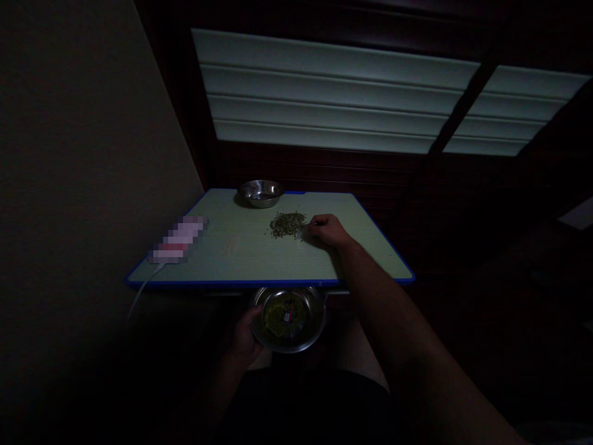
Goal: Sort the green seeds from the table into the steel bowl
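Note:
My left hand [248,334] grips the left rim of a shiny metal bowl [317,329], held below the table's front edge over my lap. Inside the bowl lies greenish material [277,315] with a small printed label on it; the dim light hides its exact kind. My right hand [328,230] rests low over the table with its fingers pinched together, at the right side of a spread of small dark green grains, like beans [287,224]. A faint pale patch shows beside the fingertips, and what they hold, if anything, cannot be made out.
The pale table [241,266] has a blue edge. A second metal bowl [260,194] stands at its back left. On the left lies a blurred-out pinkish device [180,241] with a white cable [142,289] running off the edge. A dark panelled structure rises behind.

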Action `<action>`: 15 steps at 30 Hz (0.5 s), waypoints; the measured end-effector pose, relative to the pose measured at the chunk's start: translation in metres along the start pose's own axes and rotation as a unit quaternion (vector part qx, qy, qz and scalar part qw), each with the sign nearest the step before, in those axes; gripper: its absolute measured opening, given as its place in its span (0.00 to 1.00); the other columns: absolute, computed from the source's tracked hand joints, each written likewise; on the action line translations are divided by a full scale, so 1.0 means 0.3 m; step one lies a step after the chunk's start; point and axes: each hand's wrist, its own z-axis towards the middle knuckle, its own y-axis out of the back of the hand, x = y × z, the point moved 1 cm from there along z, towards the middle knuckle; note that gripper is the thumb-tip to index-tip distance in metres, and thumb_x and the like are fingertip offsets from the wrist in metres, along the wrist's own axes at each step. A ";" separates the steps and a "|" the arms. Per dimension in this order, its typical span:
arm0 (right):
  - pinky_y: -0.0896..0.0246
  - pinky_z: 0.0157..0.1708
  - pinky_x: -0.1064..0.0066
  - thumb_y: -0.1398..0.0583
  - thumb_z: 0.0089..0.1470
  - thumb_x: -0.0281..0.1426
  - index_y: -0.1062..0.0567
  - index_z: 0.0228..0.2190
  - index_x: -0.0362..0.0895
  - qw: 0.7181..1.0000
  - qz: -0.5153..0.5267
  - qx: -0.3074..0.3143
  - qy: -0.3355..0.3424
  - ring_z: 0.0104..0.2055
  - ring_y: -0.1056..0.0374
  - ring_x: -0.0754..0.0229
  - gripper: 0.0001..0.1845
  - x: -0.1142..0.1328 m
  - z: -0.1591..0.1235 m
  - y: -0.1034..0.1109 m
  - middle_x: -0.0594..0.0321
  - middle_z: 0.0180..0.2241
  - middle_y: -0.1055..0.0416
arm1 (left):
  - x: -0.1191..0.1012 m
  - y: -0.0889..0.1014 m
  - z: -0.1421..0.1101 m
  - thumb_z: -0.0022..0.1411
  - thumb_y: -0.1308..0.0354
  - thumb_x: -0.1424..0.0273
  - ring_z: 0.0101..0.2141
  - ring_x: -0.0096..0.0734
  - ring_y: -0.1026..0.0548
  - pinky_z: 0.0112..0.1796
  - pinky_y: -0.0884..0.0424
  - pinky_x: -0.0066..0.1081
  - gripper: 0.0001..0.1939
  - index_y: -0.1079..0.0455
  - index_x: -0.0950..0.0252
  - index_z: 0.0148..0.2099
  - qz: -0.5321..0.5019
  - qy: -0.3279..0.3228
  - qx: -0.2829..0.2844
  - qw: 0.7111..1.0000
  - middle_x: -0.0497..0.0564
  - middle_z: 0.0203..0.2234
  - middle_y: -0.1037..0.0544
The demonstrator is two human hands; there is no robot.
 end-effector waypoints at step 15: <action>0.49 0.25 0.71 0.41 0.37 0.35 0.29 0.19 0.42 1.000 -0.006 -0.003 0.008 0.23 0.44 0.65 0.08 0.007 -0.004 -0.008 0.68 0.18 0.37 | 0.005 0.013 0.012 0.46 0.37 0.68 0.34 0.46 0.19 0.36 0.23 0.38 0.08 0.23 0.66 0.31 0.010 0.013 0.008 1.000 0.54 0.25 0.17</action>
